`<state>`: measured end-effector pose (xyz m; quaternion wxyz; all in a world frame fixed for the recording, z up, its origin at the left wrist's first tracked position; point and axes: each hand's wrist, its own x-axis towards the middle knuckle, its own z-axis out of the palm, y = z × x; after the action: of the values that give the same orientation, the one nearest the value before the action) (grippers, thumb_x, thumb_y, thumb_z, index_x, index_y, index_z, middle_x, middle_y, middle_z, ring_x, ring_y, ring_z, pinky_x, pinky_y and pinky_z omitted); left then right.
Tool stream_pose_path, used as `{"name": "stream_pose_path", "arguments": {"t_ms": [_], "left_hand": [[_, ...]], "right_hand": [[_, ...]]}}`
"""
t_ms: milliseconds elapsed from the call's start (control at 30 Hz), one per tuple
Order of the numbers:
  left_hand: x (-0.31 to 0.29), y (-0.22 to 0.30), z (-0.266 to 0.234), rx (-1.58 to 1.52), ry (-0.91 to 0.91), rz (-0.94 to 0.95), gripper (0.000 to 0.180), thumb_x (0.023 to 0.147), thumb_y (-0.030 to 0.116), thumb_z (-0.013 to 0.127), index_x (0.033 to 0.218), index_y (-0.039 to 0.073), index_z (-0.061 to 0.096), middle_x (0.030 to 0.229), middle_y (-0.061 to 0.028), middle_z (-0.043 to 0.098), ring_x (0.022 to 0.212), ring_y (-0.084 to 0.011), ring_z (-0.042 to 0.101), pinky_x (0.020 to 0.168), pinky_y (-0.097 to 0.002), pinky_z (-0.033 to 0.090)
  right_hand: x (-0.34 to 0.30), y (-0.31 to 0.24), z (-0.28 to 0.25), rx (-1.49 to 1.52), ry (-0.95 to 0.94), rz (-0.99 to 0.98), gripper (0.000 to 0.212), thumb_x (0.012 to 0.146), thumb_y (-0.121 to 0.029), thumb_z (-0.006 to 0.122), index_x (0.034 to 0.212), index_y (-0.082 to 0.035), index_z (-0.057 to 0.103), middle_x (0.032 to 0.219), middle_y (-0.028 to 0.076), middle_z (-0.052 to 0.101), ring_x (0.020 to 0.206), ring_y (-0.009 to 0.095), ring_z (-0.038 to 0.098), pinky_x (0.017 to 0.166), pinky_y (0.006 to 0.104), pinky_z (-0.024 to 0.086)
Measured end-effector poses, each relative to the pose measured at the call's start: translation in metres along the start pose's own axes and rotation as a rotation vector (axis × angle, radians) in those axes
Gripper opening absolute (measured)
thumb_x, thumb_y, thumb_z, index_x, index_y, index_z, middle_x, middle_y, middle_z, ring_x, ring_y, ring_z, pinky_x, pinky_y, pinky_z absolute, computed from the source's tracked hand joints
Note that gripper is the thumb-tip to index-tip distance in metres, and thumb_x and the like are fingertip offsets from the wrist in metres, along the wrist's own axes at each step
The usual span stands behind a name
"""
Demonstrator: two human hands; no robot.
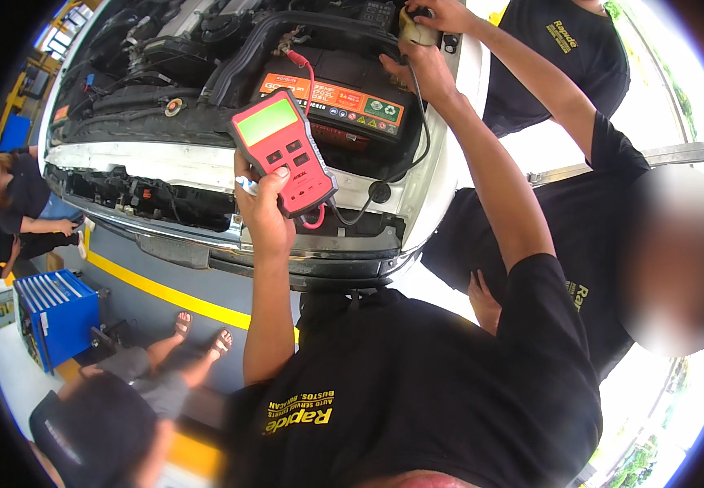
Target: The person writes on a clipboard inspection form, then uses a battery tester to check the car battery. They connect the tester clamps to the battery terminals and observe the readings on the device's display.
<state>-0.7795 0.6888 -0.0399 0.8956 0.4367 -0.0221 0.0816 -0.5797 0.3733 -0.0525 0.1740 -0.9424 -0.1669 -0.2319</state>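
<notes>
My left hand [266, 215] is closed round a red handheld battery tester [285, 150] with a lit green screen, my thumb on its keypad. A blue-and-white thing [246, 185] shows beside those fingers. The tester's red lead rises to a red clamp [297, 59] at the left terminal of the black-and-orange car battery [332, 93]. Its black lead [427, 134] loops up to my right hand [425, 69], whose fingers are bent at the battery's far right corner; what they grip is hidden. A co-worker's hand [441, 16] touches a yellowish object [419, 32] just beyond.
The open engine bay has a white front panel [140, 159] and fender. One co-worker stands close on my right, another farther back. A person in sandals is at lower left, near a blue tool cabinet [59, 309]. A yellow line [165, 291] crosses the grey floor.
</notes>
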Motion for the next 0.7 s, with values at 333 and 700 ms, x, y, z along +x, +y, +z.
{"name": "stream_pose_path", "arguments": {"t_ms": [333, 700], "left_hand": [[-0.004, -0.005, -0.009, 0.065, -0.073, 0.033, 0.057, 0.087, 0.008, 0.069, 0.139, 0.0, 0.046, 0.116, -0.0083, 0.061, 0.106, -0.0129, 0.061, 0.096, -0.0307, 0.052], [-0.011, -0.01, 0.007, 0.033, -0.087, 0.057, 0.059, 0.086, 0.003, 0.064, 0.142, 0.0, 0.046, 0.116, -0.0074, 0.061, 0.108, -0.0126, 0.062, 0.099, -0.0327, 0.053]], "right_hand": [[-0.051, -0.082, -0.113, 0.098, 0.204, 0.545, 0.038, 0.091, -0.037, 0.078, 0.112, -0.005, 0.075, 0.1, 0.011, 0.077, 0.09, 0.027, 0.073, 0.085, 0.0401, 0.055], [-0.168, -0.155, -0.107, 0.28, 0.372, 0.577, 0.018, 0.098, -0.018, 0.072, 0.097, 0.0, 0.073, 0.072, 0.008, 0.067, 0.061, 0.012, 0.055, 0.059, 0.0296, 0.045]]}}
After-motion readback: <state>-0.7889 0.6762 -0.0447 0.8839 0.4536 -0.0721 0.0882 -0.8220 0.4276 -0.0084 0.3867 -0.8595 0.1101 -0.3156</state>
